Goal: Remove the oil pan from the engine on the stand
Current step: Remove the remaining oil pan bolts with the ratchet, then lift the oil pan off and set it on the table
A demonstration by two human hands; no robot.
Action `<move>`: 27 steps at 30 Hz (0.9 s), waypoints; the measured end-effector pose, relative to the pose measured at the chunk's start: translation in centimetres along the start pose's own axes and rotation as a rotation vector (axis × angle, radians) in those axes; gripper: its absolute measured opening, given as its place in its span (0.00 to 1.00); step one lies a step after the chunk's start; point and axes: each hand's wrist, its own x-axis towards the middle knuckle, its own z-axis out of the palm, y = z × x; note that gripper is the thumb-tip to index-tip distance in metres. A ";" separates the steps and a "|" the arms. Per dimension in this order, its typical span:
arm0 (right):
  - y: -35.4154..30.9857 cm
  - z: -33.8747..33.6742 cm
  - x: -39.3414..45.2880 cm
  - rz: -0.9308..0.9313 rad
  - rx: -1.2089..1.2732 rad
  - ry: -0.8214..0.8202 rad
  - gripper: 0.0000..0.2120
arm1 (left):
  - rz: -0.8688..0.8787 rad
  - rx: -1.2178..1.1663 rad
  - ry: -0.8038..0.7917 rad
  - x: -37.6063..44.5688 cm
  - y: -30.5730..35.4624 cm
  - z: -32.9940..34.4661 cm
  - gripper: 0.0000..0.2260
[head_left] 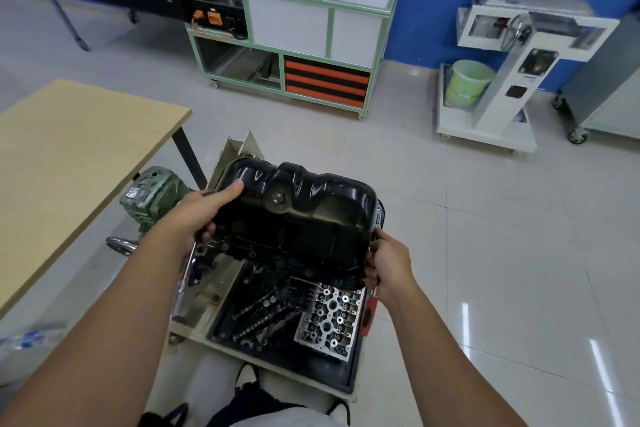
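I hold a black stamped-steel oil pan (311, 218) in both hands at the middle of the head view, its domed bottom with the drain plug facing me. My left hand (199, 210) grips its left edge with the thumb laid on top. My right hand (386, 262) clamps its lower right rim. The pan is tilted and covers the engine beneath; only dark engine parts (214, 253) show under its left edge. The green gearbox of the stand (154, 196) sits left of the pan.
Below the pan lies a black tray (349, 378) with camshafts, bolts and a silver cylinder head (329, 317). A ratchet handle (183, 279) hangs at the left. A tan table (69, 156) stands left; a green cabinet (298, 31) and white machine (502, 80) are across the tiled floor.
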 end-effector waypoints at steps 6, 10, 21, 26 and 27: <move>-0.5 1.1 0.1 -0.063 -0.015 0.100 0.23 | 0.069 -0.110 -0.173 1.1 -1.0 -0.8 0.31; -1.2 1.6 0.4 -0.111 0.006 0.216 0.19 | 0.125 -0.075 -0.220 2.3 -0.6 -0.7 0.33; -7.3 -1.0 -3.0 -0.335 0.016 0.373 0.19 | 0.260 -0.138 -0.464 4.6 2.8 1.9 0.31; -12.2 -0.6 -3.9 -0.479 -0.006 0.372 0.20 | 0.358 -0.197 -0.471 4.7 5.9 2.3 0.27; -13.1 -0.4 -4.0 -0.506 0.000 0.353 0.20 | 0.386 -0.204 -0.470 4.8 6.8 2.2 0.27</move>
